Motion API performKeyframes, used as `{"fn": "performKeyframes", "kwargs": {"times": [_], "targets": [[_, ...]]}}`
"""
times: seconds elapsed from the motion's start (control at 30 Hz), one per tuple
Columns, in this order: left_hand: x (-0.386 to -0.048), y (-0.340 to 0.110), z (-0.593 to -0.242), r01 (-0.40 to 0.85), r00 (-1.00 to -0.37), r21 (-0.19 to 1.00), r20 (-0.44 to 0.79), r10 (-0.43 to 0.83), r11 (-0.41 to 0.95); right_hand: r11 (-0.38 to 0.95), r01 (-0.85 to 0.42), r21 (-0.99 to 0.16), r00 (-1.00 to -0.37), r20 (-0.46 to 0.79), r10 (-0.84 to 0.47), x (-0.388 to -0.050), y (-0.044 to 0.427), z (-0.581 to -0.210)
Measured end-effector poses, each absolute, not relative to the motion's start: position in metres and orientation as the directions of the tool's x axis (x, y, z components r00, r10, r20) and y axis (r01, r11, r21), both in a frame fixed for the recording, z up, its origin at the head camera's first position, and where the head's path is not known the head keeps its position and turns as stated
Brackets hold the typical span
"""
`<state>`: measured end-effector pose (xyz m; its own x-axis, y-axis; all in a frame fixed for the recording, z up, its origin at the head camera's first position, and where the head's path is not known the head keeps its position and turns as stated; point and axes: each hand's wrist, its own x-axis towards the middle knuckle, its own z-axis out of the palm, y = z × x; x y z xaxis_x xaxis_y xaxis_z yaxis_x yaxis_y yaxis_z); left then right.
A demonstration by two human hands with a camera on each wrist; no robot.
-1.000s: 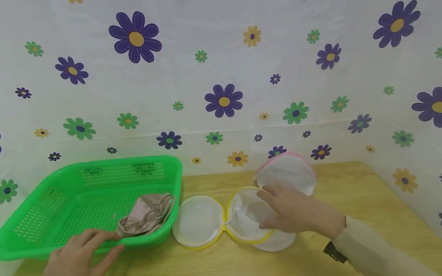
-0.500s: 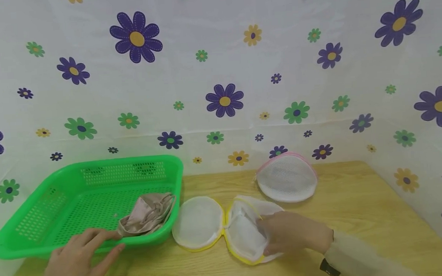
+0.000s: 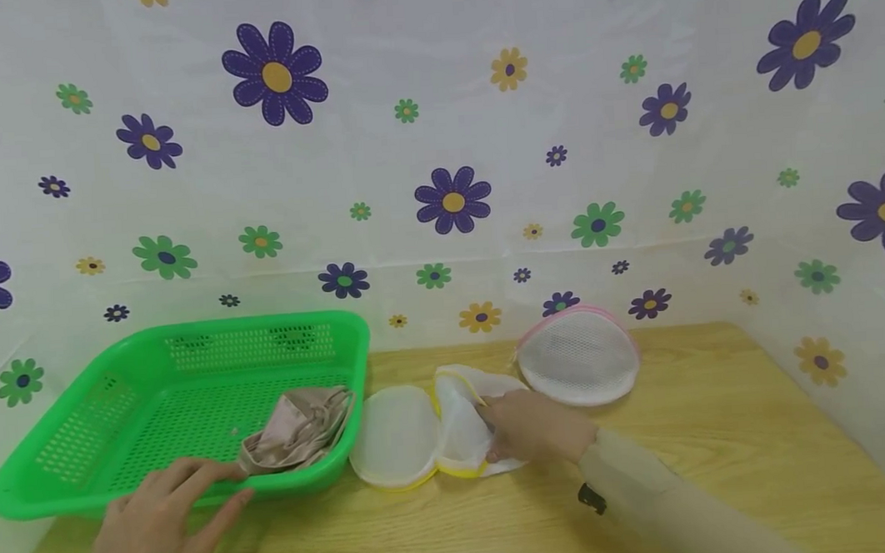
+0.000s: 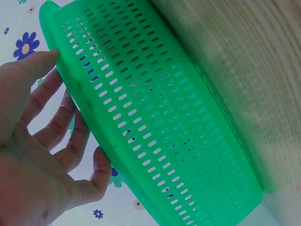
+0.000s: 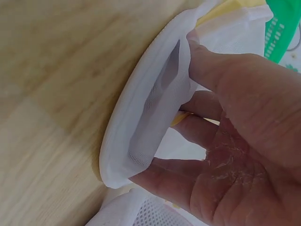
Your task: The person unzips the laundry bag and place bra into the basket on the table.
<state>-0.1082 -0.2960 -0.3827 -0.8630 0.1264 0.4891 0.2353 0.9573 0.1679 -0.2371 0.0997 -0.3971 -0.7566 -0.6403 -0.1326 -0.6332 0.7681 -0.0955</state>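
Note:
My left hand holds the near rim of a green plastic basket, fingers over it and thumb outside. A crumpled pinkish-beige satin garment with thin straps lies in the basket's near right corner, by my left fingertips. To the right, a white mesh laundry bag with yellow zipper trim lies unzipped in two round halves joined at the middle. My right hand grips the mesh of its right half, which is bent up. The right wrist view shows thumb and fingers pinching the white mesh edge.
A second white mesh bag with pink trim stands at the back, behind my right hand. The wooden table meets a white flower-printed sheet at the back and sides.
My right hand has come down onto the bag's right half, taken hold of it and moved left, bending that half toward the basket. My left hand stays on the rim.

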Motion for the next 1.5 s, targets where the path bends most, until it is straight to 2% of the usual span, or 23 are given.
{"fn": "performKeyframes", "kwargs": {"times": [0.3, 0.6, 0.7, 0.93, 1.2, 1.4, 1.5], "targets": [[-0.108, -0.295, -0.382, 0.210, -0.877, 0.176, 0.469, 0.106, 0.962, 0.805, -0.589, -0.072, -0.793, -0.140, -0.593, -0.264, 0.092, -0.394], [-0.108, -0.295, -0.382, 0.210, -0.877, 0.176, 0.470, 0.106, 0.962, 0.851, -0.505, -0.144, -0.820, -0.230, -0.525, -0.283, 0.086, -0.390], [-0.108, -0.295, -0.382, 0.207, -0.879, 0.178, 0.466, 0.103, 0.962, 0.846, -0.513, -0.148, -0.816, -0.221, -0.534, -0.289, 0.085, -0.392], [-0.108, -0.296, -0.382, 0.206, -0.881, 0.181, 0.461, 0.102, 0.962, 0.815, -0.537, -0.218, -0.812, -0.128, -0.569, -0.295, 0.084, -0.400], [-0.109, -0.296, -0.383, 0.220, -0.871, 0.168, 0.478, 0.115, 0.961, 0.789, -0.566, -0.239, -0.811, -0.013, -0.585, -0.297, 0.086, -0.406], [-0.108, -0.296, -0.383, 0.214, -0.879, 0.171, 0.462, 0.114, 0.962, 0.806, -0.512, -0.298, -0.854, 0.070, -0.516, -0.287, 0.102, -0.381], [-0.108, -0.296, -0.381, 0.202, -0.889, 0.168, 0.444, 0.109, 0.965, 0.818, -0.521, -0.245, -0.851, 0.217, -0.478, -0.278, 0.119, -0.359]]}}
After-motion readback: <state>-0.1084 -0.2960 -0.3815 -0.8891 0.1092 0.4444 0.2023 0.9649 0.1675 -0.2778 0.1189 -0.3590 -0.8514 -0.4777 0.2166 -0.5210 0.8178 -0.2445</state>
